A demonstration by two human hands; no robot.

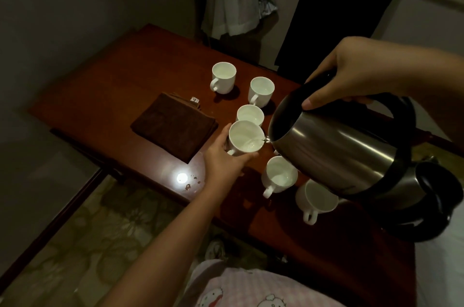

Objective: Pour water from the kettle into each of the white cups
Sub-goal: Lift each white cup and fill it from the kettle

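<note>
My right hand point(356, 75) grips the black handle of a steel kettle point(339, 146), tilted with its spout at the rim of a white cup point(244, 137). Water runs into that cup. My left hand point(222, 158) holds the cup from the left and below, raised above the wooden table point(120, 75). Several more white cups stand in a row: two at the back point(224, 77) point(261, 90), one point(249, 114) just behind the held cup, and two nearer point(278, 175) point(315, 198) partly under the kettle.
A folded brown cloth point(175, 126) lies on the table left of the cups. A bright light reflection point(182, 177) and small droplets mark the table's near edge. A dark chair back point(346, 13) stands behind the table. Patterned floor lies to the lower left.
</note>
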